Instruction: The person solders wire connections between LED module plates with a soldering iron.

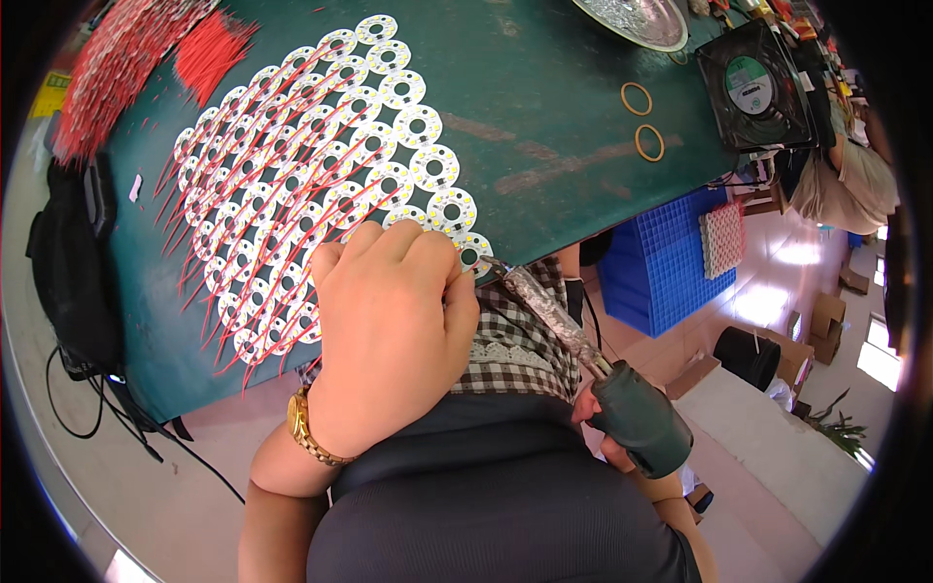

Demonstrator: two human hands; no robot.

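Observation:
White ring-shaped LED boards [434, 168] lie edge to edge in slanting rows on the green table, many with thin red wires [292, 160] across them. My left hand [394, 321], with a gold watch on its wrist, rests over the near right part of the rows. Its fingers are curled down and closed, and what they pinch is hidden beneath them. My right hand [588, 403] is wrapped round the dark handle of a soldering iron [559, 316], which mostly covers it. The iron's tip reaches the board [473, 251] at the near right corner, beside my left fingertips.
Bundles of red wires [209, 53] lie at the far left. Two tan rings [648, 143], a round metal dish [637, 19] and a black fan [758, 87] are on the right. A blue crate [666, 257] stands below the table edge. Black cables hang at left.

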